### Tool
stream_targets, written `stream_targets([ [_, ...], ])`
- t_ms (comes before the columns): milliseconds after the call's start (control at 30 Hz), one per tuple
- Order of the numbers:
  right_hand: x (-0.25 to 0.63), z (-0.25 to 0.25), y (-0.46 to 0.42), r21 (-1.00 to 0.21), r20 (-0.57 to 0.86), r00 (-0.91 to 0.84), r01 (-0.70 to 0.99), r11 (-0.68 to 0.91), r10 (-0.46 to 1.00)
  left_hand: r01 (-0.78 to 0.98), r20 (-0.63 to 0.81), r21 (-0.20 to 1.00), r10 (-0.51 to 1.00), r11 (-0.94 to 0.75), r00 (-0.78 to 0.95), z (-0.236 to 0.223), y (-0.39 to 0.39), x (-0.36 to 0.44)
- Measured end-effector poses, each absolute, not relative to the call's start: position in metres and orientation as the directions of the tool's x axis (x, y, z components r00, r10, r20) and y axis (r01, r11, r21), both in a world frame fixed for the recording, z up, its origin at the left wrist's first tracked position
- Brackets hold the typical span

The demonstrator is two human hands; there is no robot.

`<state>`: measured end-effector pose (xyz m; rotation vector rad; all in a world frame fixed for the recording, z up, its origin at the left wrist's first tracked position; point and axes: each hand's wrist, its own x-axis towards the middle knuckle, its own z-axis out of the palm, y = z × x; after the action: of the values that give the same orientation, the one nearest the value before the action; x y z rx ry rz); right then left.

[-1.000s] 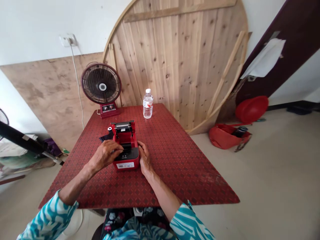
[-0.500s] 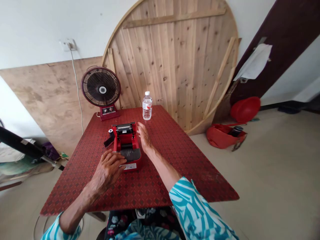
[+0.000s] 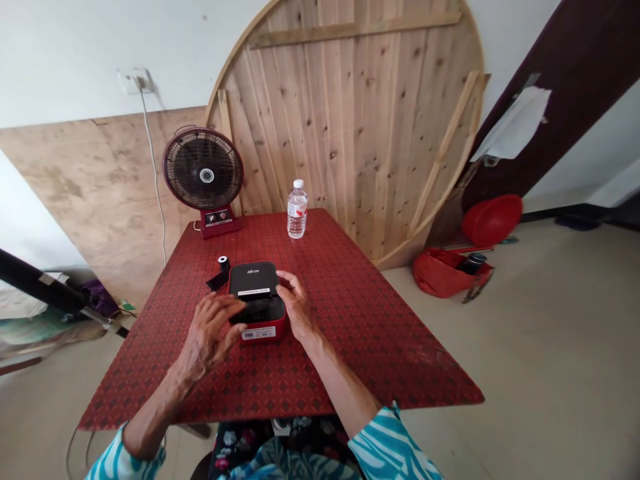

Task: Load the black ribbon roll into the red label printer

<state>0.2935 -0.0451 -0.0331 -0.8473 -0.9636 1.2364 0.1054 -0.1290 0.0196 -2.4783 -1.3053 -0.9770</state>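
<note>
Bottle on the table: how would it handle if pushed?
Tall and narrow, the clear bottle may tip if pushed high up. Ribbed, it looks like thin plastic, so it probably flexes when squeezed. Being round, it would likely roll once down.

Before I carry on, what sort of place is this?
Probably a room at home: a maroon round electric fan, a red patterned table, and a white cloth hanging on a dark door.
</note>
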Motion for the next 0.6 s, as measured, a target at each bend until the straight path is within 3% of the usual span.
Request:
stream_targets([
  [133, 0.291, -0.032, -0.041, -0.911, 0.146, 0.079, -0.377, 0.166, 0.986, 0.852, 0.601, 0.182, 0.742, -0.491, 0.298, 0.016, -0.119, 0.094],
  [367, 0.292, -0.035, -0.040, -0.917, 0.192, 0.078, -0.340, 0.207, 0.978, 0.844, 0.594, 0.180, 0.740, -0.505, 0.315, 0.000, -0.117, 0.091],
  [433, 0.291, -0.037, -0.041, -0.919, 0.192, 0.087, -0.334, 0.210, 0.978, 0.813, 0.579, 0.284, 0.767, -0.509, 0.278, -0.002, -0.118, 0.090],
  [533, 0.289, -0.046, -0.046, -0.923, 0.155, 0.119, -0.335, 0.187, 0.981, 0.673, 0.501, 0.604, 0.860, -0.426, 0.094, -0.005, -0.118, 0.090],
  [600, 0.288, -0.055, -0.050, -0.925, 0.108, 0.144, -0.348, 0.152, 0.984, 0.506, 0.376, 0.812, 0.924, -0.292, -0.070, -0.005, -0.117, 0.091],
])
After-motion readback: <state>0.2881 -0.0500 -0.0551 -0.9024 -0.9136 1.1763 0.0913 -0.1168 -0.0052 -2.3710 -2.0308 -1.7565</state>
